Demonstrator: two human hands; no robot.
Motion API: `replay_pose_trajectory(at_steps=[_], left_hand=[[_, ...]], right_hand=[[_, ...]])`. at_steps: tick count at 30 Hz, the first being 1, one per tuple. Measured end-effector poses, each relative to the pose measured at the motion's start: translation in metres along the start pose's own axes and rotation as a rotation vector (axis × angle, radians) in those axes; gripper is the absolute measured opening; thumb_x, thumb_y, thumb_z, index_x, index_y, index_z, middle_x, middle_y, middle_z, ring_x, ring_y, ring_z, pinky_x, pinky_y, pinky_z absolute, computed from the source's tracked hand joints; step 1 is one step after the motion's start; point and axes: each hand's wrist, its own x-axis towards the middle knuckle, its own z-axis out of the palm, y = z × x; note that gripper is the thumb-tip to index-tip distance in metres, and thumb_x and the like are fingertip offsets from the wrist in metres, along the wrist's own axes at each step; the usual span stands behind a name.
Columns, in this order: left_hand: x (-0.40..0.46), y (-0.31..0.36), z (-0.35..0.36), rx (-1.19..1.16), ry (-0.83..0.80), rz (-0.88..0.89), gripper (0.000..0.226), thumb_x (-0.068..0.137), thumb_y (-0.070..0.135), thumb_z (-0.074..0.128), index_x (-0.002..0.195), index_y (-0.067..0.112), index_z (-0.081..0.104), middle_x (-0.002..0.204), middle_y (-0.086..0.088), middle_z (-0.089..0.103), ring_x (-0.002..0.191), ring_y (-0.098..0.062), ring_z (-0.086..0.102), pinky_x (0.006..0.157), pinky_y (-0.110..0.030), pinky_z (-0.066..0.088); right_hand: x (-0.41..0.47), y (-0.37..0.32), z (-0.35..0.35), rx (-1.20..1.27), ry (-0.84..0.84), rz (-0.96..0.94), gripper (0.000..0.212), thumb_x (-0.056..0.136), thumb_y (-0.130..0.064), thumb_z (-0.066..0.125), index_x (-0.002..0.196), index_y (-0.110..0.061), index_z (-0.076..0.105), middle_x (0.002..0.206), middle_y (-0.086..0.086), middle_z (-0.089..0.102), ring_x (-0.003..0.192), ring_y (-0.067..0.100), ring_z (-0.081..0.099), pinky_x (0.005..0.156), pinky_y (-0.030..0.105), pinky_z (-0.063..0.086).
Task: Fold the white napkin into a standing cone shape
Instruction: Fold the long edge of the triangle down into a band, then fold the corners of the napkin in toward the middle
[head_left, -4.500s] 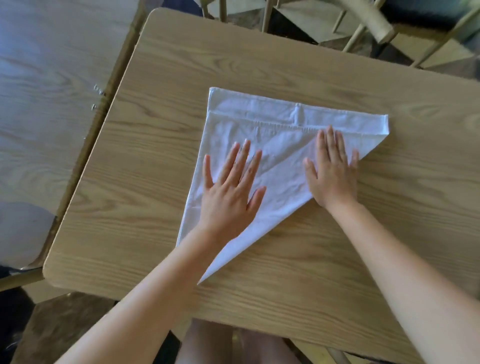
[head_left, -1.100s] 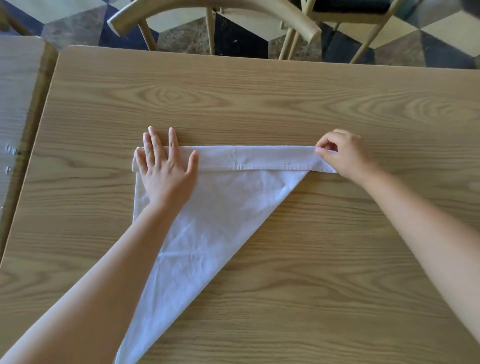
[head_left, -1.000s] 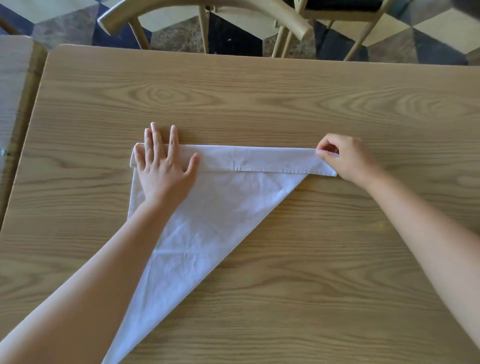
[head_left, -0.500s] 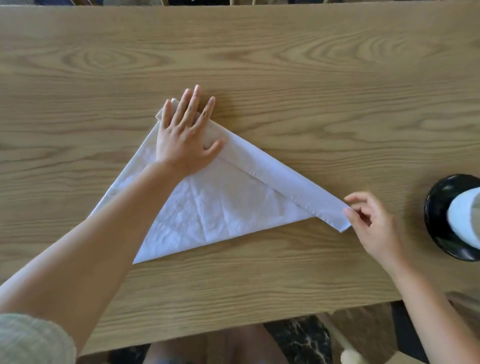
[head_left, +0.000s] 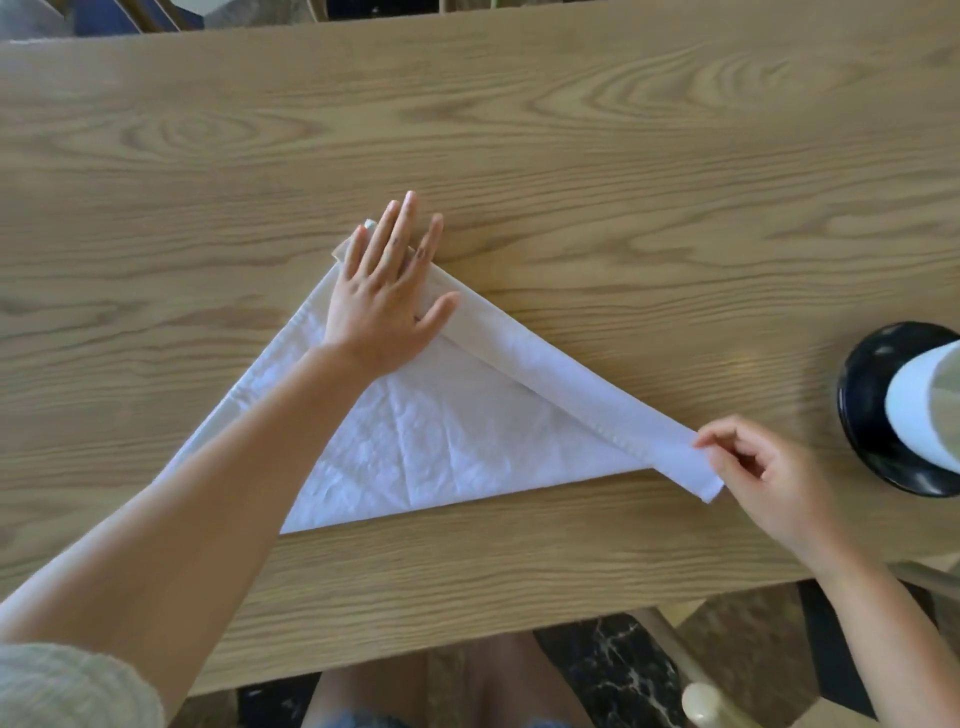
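Note:
The white napkin (head_left: 447, 431) lies flat on the wooden table (head_left: 571, 156) as a triangle, with a narrow band folded over along its upper right edge. My left hand (head_left: 387, 296) presses flat, fingers spread, on the napkin's far corner. My right hand (head_left: 763, 478) pinches the right end of the folded band between thumb and fingers. My left forearm covers the napkin's left part.
A black round base with a white cone-like thing on it (head_left: 904, 410) stands at the table's right edge. The table's near edge runs just below the napkin, with my knees (head_left: 467, 680) and a chair part (head_left: 701, 701) beneath. Chair legs show past the far edge.
The napkin has been turned clockwise on the table, so the folded band now slants down to the right. My left hand stays on its corner; my right hand keeps its pinch.

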Motion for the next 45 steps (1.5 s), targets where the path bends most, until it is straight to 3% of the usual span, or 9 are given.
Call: replay_pose_trajectory(at_steps=[3,6,13,19,25,29,32,40,45], left_hand=[[-0.016,-0.002,-0.004,-0.049,0.074,-0.129,0.074,0.089,0.051,0.028,0.148,0.007,0.019,0.157,-0.012,0.012,0.145,-0.023,0.01,0.116,-0.041,0.007],[-0.041,-0.006,-0.003,-0.043,0.065,-0.198,0.075,0.09,0.052,0.024,0.148,0.004,0.017,0.157,-0.008,0.017,0.145,-0.018,0.011,0.116,-0.04,0.006],[-0.059,-0.013,-0.001,-0.091,0.045,-0.226,0.071,0.091,0.05,0.021,0.148,0.008,0.021,0.157,-0.003,0.017,0.144,-0.011,0.008,0.116,-0.042,0.002],[-0.059,-0.014,-0.005,-0.248,0.115,-0.241,0.076,0.091,0.055,0.018,0.148,0.007,0.004,0.153,0.007,0.007,0.144,-0.009,0.011,0.116,-0.037,-0.003],[-0.06,-0.017,-0.004,-0.297,0.174,-0.238,0.076,0.091,0.051,0.026,0.145,0.008,-0.007,0.153,0.005,0.009,0.143,-0.012,0.017,0.116,-0.036,0.0],[-0.06,-0.017,-0.002,-0.242,0.178,-0.222,0.069,0.088,0.038,0.035,0.147,0.013,0.009,0.152,-0.005,0.033,0.141,-0.017,0.025,0.114,-0.039,0.005],[-0.059,-0.019,0.003,-0.147,0.152,-0.215,0.062,0.09,0.039,0.037,0.144,0.011,0.03,0.147,-0.008,0.041,0.14,-0.021,0.029,0.113,-0.042,0.009],[-0.058,-0.02,0.008,-0.077,0.14,-0.202,0.063,0.088,0.045,0.044,0.139,0.008,0.042,0.146,-0.008,0.041,0.139,-0.021,0.03,0.111,-0.045,0.016],[-0.058,-0.018,0.006,-0.078,0.176,-0.195,0.065,0.09,0.044,0.045,0.145,0.012,0.032,0.156,-0.004,0.014,0.145,-0.017,0.01,0.114,-0.047,0.007]], right_hand=[[0.0,-0.018,-0.015,0.167,-0.051,-0.012,0.041,0.085,0.0,0.05,0.084,-0.037,0.068,0.083,-0.013,0.07,0.079,0.006,0.063,0.068,0.007,0.045],[0.007,-0.033,-0.024,0.188,-0.146,-0.024,0.053,0.084,0.011,0.045,0.09,-0.035,0.071,0.081,0.0,0.071,0.083,0.018,0.064,0.074,0.014,0.046],[0.09,-0.127,0.008,0.06,-0.097,-0.436,0.007,0.082,-0.031,0.053,0.083,-0.026,0.058,0.085,-0.01,0.057,0.078,-0.001,0.05,0.071,0.01,0.035],[0.165,-0.203,0.072,0.118,-0.373,-0.408,0.022,0.083,-0.005,0.062,0.082,-0.027,0.059,0.081,-0.004,0.062,0.075,0.005,0.056,0.074,0.021,0.045],[0.205,-0.222,0.113,-0.047,-0.485,-0.356,0.013,0.085,-0.008,0.061,0.083,-0.021,0.062,0.094,0.016,0.069,0.081,0.017,0.058,0.085,0.042,0.048],[0.214,-0.224,0.125,-0.179,-0.414,-0.348,0.015,0.082,-0.021,0.063,0.073,-0.032,0.06,0.082,-0.009,0.067,0.085,0.015,0.06,0.103,0.054,0.032],[0.219,-0.226,0.128,-0.278,-0.298,-0.342,0.007,0.082,-0.024,0.064,0.077,-0.027,0.061,0.069,-0.018,0.055,0.079,0.009,0.053,0.103,0.043,0.021],[0.22,-0.221,0.132,-0.354,-0.17,-0.373,0.008,0.079,-0.028,0.067,0.077,-0.025,0.06,0.075,-0.013,0.061,0.084,0.015,0.059,0.084,0.032,0.021],[0.219,-0.215,0.133,-0.337,-0.118,-0.374,0.009,0.078,-0.028,0.068,0.079,-0.022,0.061,0.076,-0.01,0.062,0.081,0.015,0.059,0.083,0.033,0.022]])
